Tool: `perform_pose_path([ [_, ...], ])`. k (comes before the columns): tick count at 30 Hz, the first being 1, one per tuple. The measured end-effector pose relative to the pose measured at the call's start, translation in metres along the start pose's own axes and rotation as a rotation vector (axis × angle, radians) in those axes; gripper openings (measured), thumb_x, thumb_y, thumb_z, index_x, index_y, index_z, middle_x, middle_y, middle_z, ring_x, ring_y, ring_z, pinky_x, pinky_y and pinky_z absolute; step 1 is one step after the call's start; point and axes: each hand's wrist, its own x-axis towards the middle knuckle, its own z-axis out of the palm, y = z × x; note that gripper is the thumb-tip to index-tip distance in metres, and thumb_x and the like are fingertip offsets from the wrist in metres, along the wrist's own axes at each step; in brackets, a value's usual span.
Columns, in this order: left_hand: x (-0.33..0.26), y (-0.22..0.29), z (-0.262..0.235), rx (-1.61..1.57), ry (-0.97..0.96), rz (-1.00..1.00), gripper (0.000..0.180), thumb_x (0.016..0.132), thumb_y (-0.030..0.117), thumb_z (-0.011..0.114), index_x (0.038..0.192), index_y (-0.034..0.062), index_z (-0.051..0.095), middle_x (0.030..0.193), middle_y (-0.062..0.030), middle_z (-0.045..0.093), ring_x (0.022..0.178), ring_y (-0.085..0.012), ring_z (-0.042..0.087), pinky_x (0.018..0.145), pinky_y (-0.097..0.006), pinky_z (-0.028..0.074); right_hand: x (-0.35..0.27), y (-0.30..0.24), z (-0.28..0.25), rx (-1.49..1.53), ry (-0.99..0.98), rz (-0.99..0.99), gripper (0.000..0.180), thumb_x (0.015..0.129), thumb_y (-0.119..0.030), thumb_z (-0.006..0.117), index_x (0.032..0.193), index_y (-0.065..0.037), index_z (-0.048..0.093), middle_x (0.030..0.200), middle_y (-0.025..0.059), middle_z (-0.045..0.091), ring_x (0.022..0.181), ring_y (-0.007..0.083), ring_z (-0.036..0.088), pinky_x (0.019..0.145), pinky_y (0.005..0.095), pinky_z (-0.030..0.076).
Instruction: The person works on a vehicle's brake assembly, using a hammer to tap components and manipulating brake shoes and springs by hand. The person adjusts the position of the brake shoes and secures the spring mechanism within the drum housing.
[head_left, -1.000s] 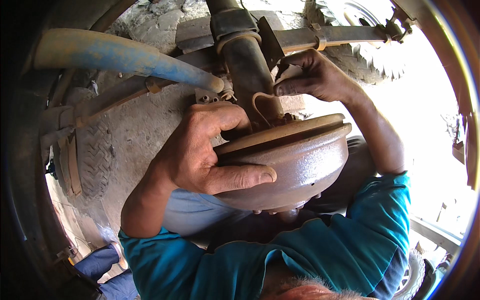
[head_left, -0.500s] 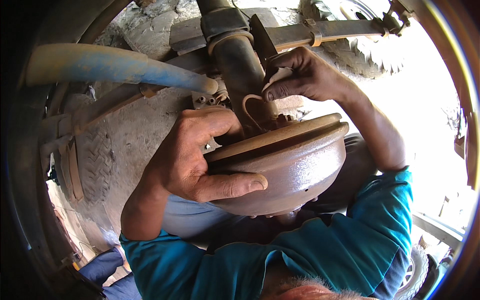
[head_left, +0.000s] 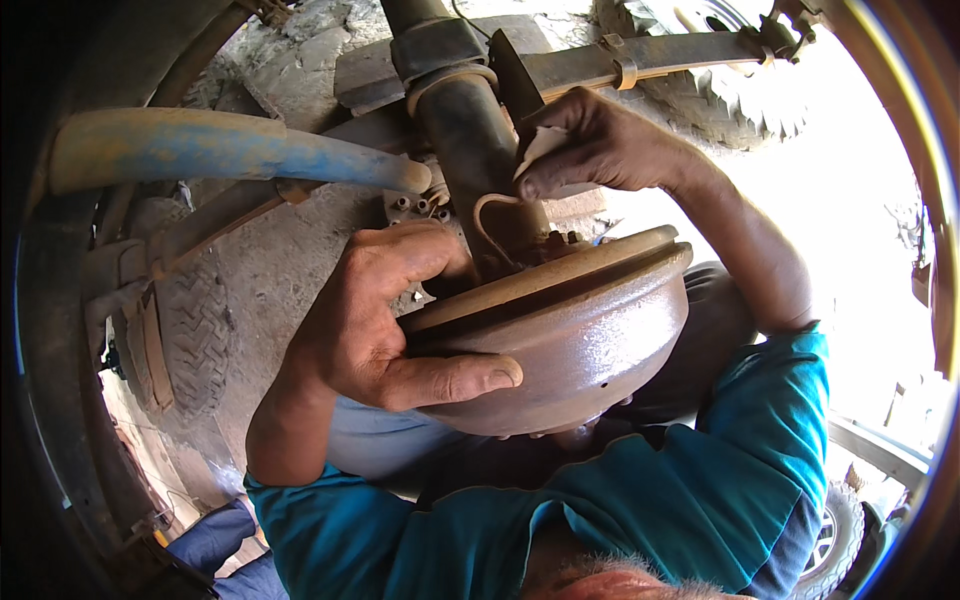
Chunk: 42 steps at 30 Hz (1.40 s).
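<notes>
A brown metal brake drum [head_left: 600,335] sits at the end of a dark axle tube [head_left: 468,130]. My left hand [head_left: 365,315] grips its left side, thumb laid across the outer wall and fingers bent over the back rim, their tips hidden. Behind the drum a thin, curved brake pipe [head_left: 481,220] rises from the axle. At the pipe's upper end, my right hand [head_left: 600,150] is closed in a pinch on a small whitish scrap [head_left: 543,145], perhaps cloth or paper. Whether the scrap wraps round the pipe end is hidden by the fingers.
A blue, dirt-stained shock absorber [head_left: 240,145] slants in from the left. Leaf springs [head_left: 660,62] cross behind the axle. Treaded tyres [head_left: 195,325] lie on the ground at left and far right. Metal parts with round holes [head_left: 405,205] rest beyond my left hand.
The whole view has shifted slightly, so most things sit a little farther left. Both hands keep their holds, with only slight movement in the right fingers.
</notes>
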Motion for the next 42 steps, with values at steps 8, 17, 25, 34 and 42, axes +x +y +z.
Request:
perform_pose_path([
  [8, -0.002, -0.003, 0.0, 0.006, -0.005, -0.002, 0.052, 0.07, 0.032, 0.093, 0.098, -0.0068, 0.072, 0.079, -0.0167, 0.071, 0.071, -0.0247, 0.068, 0.066, -0.035, 0.052, 0.003, -0.001, 0.002, 0.0, 0.005, 0.068, 0.027, 0.082, -0.017, 0.091, 0.101, 0.0, 0.082, 0.086, 0.0022, 0.079, 0.077, 0.0067, 0.067, 0.07, 0.0256, 0.053],
  [17, 0.0, 0.002, 0.0, 0.004, -0.008, -0.024, 0.052, 0.07, 0.032, 0.094, 0.098, -0.0063, 0.072, 0.08, -0.0164, 0.071, 0.072, -0.0242, 0.069, 0.067, -0.034, 0.053, 0.003, -0.008, 0.002, -0.058, 0.013, 0.081, 0.031, 0.081, -0.02, 0.092, 0.102, 0.0, 0.081, 0.088, 0.0027, 0.079, 0.079, 0.0085, 0.068, 0.074, 0.0275, 0.054],
  [25, -0.001, 0.002, 0.0, 0.019, -0.003, -0.009, 0.049, 0.07, 0.029, 0.094, 0.098, -0.0057, 0.072, 0.081, -0.0159, 0.071, 0.071, -0.0242, 0.069, 0.067, -0.034, 0.053, 0.004, -0.001, -0.001, -0.083, 0.037, 0.093, 0.036, 0.079, -0.027, 0.094, 0.101, -0.002, 0.081, 0.088, 0.0045, 0.079, 0.08, 0.0109, 0.07, 0.077, 0.0298, 0.056],
  [34, 0.001, 0.0, -0.001, 0.016, -0.017, -0.013, 0.049, 0.071, 0.031, 0.093, 0.097, -0.0057, 0.073, 0.079, -0.0153, 0.071, 0.071, -0.0244, 0.068, 0.067, -0.035, 0.052, 0.007, -0.001, 0.0, -0.053, -0.006, 0.095, 0.04, 0.078, -0.028, 0.094, 0.104, -0.001, 0.081, 0.093, 0.0055, 0.08, 0.084, 0.012, 0.07, 0.082, 0.0308, 0.056],
  [42, 0.002, 0.001, 0.001, -0.021, 0.004, -0.004, 0.05, 0.071, 0.029, 0.093, 0.1, -0.0069, 0.073, 0.081, -0.0161, 0.072, 0.073, -0.025, 0.069, 0.069, -0.035, 0.054, 0.008, -0.004, 0.0, -0.055, -0.038, 0.093, 0.041, 0.078, -0.03, 0.094, 0.103, 0.0, 0.081, 0.09, 0.0048, 0.08, 0.082, 0.0111, 0.071, 0.079, 0.0294, 0.056],
])
